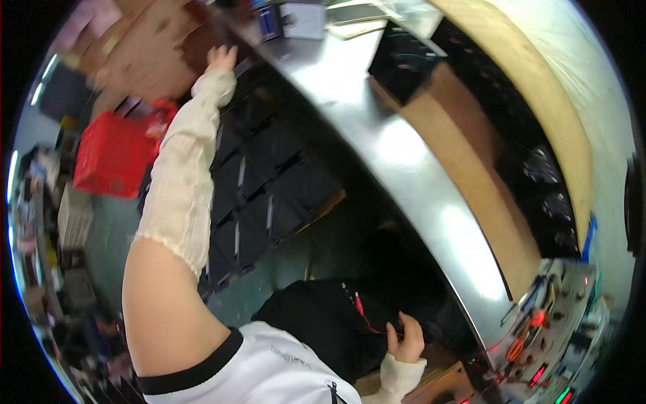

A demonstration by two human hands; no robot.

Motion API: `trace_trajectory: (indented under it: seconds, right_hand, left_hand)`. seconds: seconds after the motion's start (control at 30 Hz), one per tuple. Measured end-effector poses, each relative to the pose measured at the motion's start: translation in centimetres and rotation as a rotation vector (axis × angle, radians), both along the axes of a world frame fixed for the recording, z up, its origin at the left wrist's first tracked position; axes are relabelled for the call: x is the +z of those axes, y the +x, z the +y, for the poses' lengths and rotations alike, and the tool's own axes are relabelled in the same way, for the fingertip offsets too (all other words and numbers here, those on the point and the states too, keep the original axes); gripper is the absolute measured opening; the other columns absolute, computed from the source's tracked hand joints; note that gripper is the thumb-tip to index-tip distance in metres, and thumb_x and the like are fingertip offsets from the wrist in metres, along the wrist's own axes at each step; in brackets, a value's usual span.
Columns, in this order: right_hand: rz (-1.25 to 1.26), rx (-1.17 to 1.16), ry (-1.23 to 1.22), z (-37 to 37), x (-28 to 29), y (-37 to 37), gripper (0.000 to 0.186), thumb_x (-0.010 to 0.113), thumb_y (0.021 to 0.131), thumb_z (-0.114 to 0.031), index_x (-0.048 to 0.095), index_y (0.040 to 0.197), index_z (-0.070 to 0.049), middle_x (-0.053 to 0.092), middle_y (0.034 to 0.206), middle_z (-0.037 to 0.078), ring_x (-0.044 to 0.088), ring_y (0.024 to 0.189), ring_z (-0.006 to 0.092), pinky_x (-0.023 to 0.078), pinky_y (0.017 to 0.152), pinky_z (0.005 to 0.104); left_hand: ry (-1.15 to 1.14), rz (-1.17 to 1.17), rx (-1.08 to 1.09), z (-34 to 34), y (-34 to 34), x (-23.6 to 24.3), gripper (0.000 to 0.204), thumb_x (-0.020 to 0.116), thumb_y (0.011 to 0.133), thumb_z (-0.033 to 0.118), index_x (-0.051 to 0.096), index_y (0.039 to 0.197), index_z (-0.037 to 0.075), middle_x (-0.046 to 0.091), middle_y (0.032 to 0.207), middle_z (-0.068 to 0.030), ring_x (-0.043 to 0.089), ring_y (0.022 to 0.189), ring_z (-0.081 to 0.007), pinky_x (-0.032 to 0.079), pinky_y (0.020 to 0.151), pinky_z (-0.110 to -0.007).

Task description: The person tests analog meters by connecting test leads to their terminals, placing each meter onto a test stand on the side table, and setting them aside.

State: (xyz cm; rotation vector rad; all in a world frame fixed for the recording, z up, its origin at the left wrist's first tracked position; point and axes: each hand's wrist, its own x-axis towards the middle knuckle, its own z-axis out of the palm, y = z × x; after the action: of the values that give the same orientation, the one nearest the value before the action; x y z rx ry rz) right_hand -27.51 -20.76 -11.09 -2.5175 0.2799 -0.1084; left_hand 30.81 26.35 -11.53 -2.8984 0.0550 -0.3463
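My left arm, in a long cream knitted sleeve, stretches far ahead. My left hand (pixel 222 59) has its fingers apart at the far end of several stacked black flat-sided items (pixel 272 178), beside the dark edge of the workbench; I see nothing in it. Low on the right, my right hand (pixel 407 340) is closed around a thin red wire. That test lead (pixel 360 308) has a red clip and hangs over my dark-clothed lap. Part of the wire is hidden by the fingers.
A shiny metal workbench (pixel 404 145) curves along my right, carrying cardboard dividers (pixel 464 175) and black wrapped items (pixel 538 168). Tools with orange handles (pixel 517 349) and lit instruments (pixel 538 374) stand near right. A red plastic crate (pixel 111 158) sits at left.
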Motion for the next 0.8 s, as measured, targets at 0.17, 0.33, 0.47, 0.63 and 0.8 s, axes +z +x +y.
trace_trajectory:
  seconds: [0.17, 0.33, 0.47, 0.63, 0.8]
  right_hand:
    - [0.236, -0.185, 0.291, -0.5, 3.9, -4.4, 0.043, 0.084, 0.078, -0.024, 0.070, 0.112, -0.001, 0.072, 0.098, 0.015, 0.072, 0.086, 0.0255, 0.057, 0.079, 0.0346]
    - [0.215, -0.291, 0.680, -3.5, 11.0, -3.1, 0.039, 0.077, 0.084, -0.008, 0.065, 0.119, 0.005, 0.071, 0.109, 0.016, 0.071, 0.099, 0.0208, 0.056, 0.088, 0.0324]
    - [0.076, -0.451, 0.821, -4.8, 15.8, -1.1, 0.033, 0.069, 0.090, -0.003, 0.063, 0.122, 0.005, 0.070, 0.112, 0.013, 0.067, 0.102, 0.0184, 0.053, 0.092, 0.0309]
    - [-0.155, -0.282, 0.723, -11.2, 16.4, 6.2, 0.031, 0.063, 0.097, -0.009, 0.060, 0.125, 0.004, 0.070, 0.108, 0.012, 0.067, 0.088, 0.0153, 0.055, 0.079, 0.0290]
    - [-0.405, -0.554, 0.538, -22.2, 20.5, 13.7, 0.033, 0.061, 0.100, -0.028, 0.063, 0.121, -0.002, 0.071, 0.103, 0.007, 0.065, 0.080, 0.0089, 0.052, 0.068, 0.0231]
  left_hand:
    - [-0.111, 0.206, 0.029, 1.7, -3.9, -1.2, 0.065, 0.050, 0.090, 0.006, 0.035, 0.153, 0.008, 0.030, 0.159, -0.0194, 0.031, 0.146, -0.0325, 0.028, 0.120, -0.041]
    - [0.453, 0.389, -0.072, 8.1, 0.1, -6.9, 0.034, 0.054, 0.089, 0.020, 0.066, 0.121, 0.012, 0.061, 0.127, -0.0137, 0.060, 0.116, -0.0299, 0.050, 0.094, -0.040]
    - [0.480, 0.438, -0.198, 3.5, 0.6, -6.4, 0.021, 0.062, 0.083, 0.022, 0.077, 0.093, 0.012, 0.074, 0.102, -0.0116, 0.070, 0.099, -0.0321, 0.057, 0.079, -0.040]
    - [0.361, 0.422, -0.171, 4.5, -2.4, -4.7, 0.021, 0.062, 0.081, 0.024, 0.077, 0.085, 0.010, 0.074, 0.092, -0.0148, 0.072, 0.085, -0.0332, 0.057, 0.073, -0.044]
    - [0.251, 0.329, -0.184, 0.7, -6.8, -0.7, 0.021, 0.060, 0.084, 0.017, 0.074, 0.093, 0.004, 0.073, 0.092, -0.0178, 0.071, 0.087, -0.0365, 0.057, 0.074, -0.047]
